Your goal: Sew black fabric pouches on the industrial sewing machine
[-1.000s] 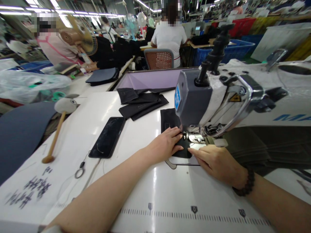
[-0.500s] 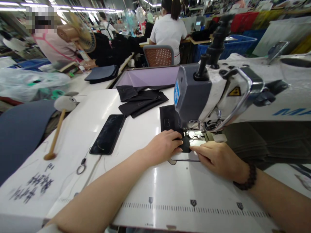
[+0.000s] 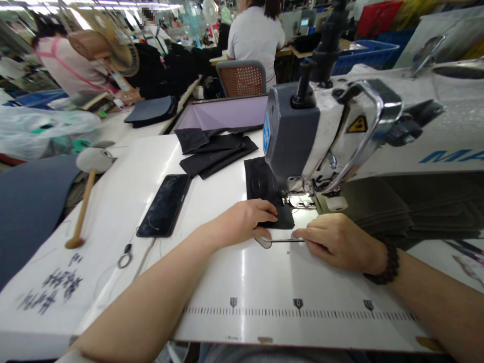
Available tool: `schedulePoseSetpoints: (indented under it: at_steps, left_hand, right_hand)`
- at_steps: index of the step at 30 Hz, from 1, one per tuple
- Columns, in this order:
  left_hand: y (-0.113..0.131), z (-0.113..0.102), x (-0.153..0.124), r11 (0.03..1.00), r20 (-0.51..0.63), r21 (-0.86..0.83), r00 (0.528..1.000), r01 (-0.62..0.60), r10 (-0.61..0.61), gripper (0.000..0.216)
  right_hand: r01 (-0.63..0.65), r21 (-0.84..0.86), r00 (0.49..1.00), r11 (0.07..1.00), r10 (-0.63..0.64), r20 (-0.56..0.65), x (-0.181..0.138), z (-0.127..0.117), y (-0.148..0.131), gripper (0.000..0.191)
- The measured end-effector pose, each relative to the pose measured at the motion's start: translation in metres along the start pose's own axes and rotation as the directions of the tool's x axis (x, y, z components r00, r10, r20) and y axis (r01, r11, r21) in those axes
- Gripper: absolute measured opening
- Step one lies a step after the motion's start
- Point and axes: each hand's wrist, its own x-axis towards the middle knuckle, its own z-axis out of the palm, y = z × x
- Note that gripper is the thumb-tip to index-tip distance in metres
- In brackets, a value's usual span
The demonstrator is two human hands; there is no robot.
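A black fabric piece (image 3: 260, 187) lies on the white table (image 3: 264, 282) under the head of a grey and white sewing machine (image 3: 340, 131). My left hand (image 3: 247, 218) rests on the near end of that fabric with fingers curled and pressing it down, just left of the needle area (image 3: 298, 199). My right hand (image 3: 336, 242) lies on the table in front of the needle plate, fingers together and bent, fingertips at the plate's front edge. A dark bead bracelet (image 3: 385, 262) is on my right wrist.
A phone (image 3: 164, 204) lies left of my hand, with a wooden mallet (image 3: 85, 196) further left. A stack of black fabric pieces (image 3: 215, 151) sits behind. Dark folded cloth (image 3: 416, 206) lies under the machine arm. People work at tables behind, one on a chair (image 3: 244, 78).
The black fabric has slid toward me from under the presser foot, and both hands have drawn back with it. The view has tilted slightly downward.
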Motion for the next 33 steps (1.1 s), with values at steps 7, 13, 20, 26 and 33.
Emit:
schedulePoseSetpoints:
  at_steps: [7,13,20,26,33]
  left_hand:
    - [-0.008,-0.010,-0.001,0.985,0.028,-0.168,0.999,0.048,-0.044,0.023]
    - [-0.007,-0.016,-0.003,0.975,0.104,-0.214,0.994,0.058,-0.036,0.036]
    - [-0.013,-0.021,-0.006,0.967,0.126,-0.251,0.992,0.036,-0.004,0.039]
    - [-0.007,-0.004,-0.002,0.992,-0.075,-0.122,0.996,0.031,-0.040,0.036]
    - [-0.002,0.012,0.009,0.993,-0.242,-0.076,0.964,0.092,-0.108,0.013]
  right_hand:
    - [0.025,-0.009,1.000,1.000,-0.025,0.018,0.000,0.001,-0.001,0.030]
    - [0.038,-0.016,0.999,0.999,-0.037,0.034,-0.001,0.004,0.000,0.030]
    - [0.032,-0.012,0.999,0.999,-0.032,0.031,0.000,0.003,-0.001,0.031]
    - [0.046,-0.018,0.999,0.999,-0.046,0.026,-0.001,0.004,-0.002,0.030]
    - [0.002,-0.143,1.000,0.990,-0.006,-0.023,0.004,0.009,-0.009,0.030]
